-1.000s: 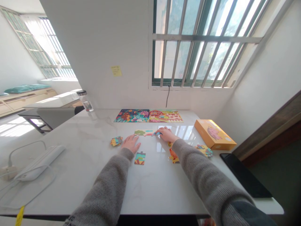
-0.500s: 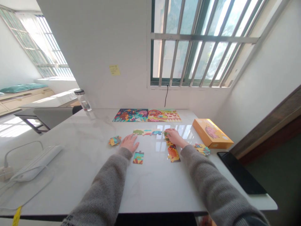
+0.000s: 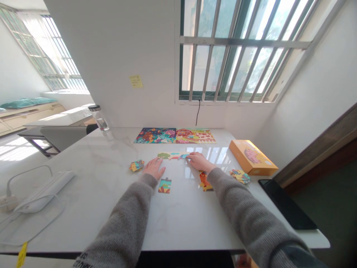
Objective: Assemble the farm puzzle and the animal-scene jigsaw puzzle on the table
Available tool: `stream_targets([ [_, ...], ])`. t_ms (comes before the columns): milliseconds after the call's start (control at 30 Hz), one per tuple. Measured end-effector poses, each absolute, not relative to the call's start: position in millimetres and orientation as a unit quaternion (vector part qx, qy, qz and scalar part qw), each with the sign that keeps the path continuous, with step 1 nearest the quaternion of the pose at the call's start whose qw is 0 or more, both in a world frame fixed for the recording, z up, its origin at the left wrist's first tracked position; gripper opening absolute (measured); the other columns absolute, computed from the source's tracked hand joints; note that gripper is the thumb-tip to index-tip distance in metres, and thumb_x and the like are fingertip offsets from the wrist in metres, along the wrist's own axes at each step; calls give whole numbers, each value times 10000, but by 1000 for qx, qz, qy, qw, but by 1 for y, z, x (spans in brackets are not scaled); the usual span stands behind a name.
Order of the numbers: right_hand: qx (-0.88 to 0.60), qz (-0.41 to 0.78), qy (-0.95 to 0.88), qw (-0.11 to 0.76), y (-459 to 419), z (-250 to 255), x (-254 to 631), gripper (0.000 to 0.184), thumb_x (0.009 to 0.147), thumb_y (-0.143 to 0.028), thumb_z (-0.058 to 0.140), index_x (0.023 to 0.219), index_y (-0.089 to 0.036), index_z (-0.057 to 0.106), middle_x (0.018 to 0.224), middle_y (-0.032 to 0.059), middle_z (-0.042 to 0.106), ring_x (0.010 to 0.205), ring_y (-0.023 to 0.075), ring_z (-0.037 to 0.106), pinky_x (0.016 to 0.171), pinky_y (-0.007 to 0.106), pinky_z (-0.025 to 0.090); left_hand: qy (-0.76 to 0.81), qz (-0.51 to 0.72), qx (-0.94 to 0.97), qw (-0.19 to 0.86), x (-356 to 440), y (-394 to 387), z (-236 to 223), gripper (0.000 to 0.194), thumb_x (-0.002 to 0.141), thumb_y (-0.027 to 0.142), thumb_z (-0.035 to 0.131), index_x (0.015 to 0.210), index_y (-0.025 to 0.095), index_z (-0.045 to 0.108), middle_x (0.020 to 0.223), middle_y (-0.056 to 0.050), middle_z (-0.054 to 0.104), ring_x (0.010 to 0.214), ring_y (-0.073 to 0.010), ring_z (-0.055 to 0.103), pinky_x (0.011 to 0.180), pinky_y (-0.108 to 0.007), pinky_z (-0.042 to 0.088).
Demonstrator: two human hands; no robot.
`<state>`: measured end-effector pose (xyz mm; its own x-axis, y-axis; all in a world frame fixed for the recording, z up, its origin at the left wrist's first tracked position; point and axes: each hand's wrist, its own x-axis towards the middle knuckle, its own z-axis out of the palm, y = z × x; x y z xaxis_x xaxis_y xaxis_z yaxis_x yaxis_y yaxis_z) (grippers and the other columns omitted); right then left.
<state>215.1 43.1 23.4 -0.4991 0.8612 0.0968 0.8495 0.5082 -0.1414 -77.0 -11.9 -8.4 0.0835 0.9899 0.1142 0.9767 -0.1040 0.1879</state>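
Jigsaw strip of joined multicoloured cardboard pieces (image 3: 169,155), seen from the head view, lying flat at 12 o'clock from the hands on a white marble-patterned table (image 3: 178,223). Joined work: this one short row. Left over: four separate lots. These are a small cluster of loose jigsaw pieces (image 3: 136,165) at 9 o'clock, a single teal-and-orange jigsaw piece (image 3: 164,185) at 6 o'clock, orange jigsaw pieces (image 3: 204,181) at 4 o'clock, and a yellow-and-blue pile of jigsaw pieces (image 3: 240,176) at 3 o'clock.

Left hand (image 3: 153,167): palm down, fingers loosely spread, flat on the table, holding nothing, fingertips just below the strip. Right hand (image 3: 199,162): palm down, fingers close together, fingertips on the strip's right end; whether they pinch a piece cannot be told.

Also present: two colourful picture panels (image 3: 174,136) at 12 o'clock, and an orange cardboard box with a pig picture (image 3: 252,158) at 2 o'clock.
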Motion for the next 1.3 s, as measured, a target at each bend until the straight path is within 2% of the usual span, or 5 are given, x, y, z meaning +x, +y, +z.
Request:
stream_targets([
  [167, -486, 32, -871, 60, 42, 29, 198, 435, 932, -220, 483, 1346, -246, 616, 1354, 95, 597, 1176, 273, 532, 1043, 409, 384, 669, 111, 734, 35, -77, -11, -8, 527, 957, 438, 454, 1449, 248, 461, 1564, -85, 392, 1408, -287, 387, 1178, -440, 317],
  [500, -477, 39, -877, 52, 36, 31, 164, 468, 944, -276, 487, 1407, -290, 559, 1424, 95, 541, 1235, 315, 488, 1045, 460, 380, 689, 87, 718, 43, -76, -14, -4, 555, 954, 476, 455, 1469, 269, 446, 1588, -101, 340, 1439, -313, 331, 1170, -482, 313],
  [767, -445, 23, -894, 42, 21, 38, 179, 419, 947, -225, 486, 1352, -241, 593, 1411, 108, 564, 1272, 275, 504, 1094, 437, 326, 688, 91, 719, 28, -76, -13, -6, 539, 951, 475, 454, 1452, 278, 461, 1578, -99, 366, 1421, -311, 358, 1152, -482, 332],
  [1000, -399, 16, -915, 50, -38, 34, 196, 341, 939, -221, 511, 1262, -205, 618, 1340, 133, 599, 1239, 281, 537, 1117, 471, 311, 689, 94, 719, 11, -72, -18, -3, 534, 948, 472, 467, 1443, 272, 479, 1561, -96, 399, 1404, -307, 381, 1151, -463, 336],
  [1300, -407, 53, -907, 94, -82, 27, 198, 373, 950, -206, 482, 1313, -236, 562, 1391, 116, 555, 1309, 265, 483, 1179, 501, 270, 684, 78, 726, 6, -69, -23, -2, 521, 941, 480, 479, 1430, 298, 484, 1543, -77, 429, 1399, -304, 381, 1155, -470, 317],
])
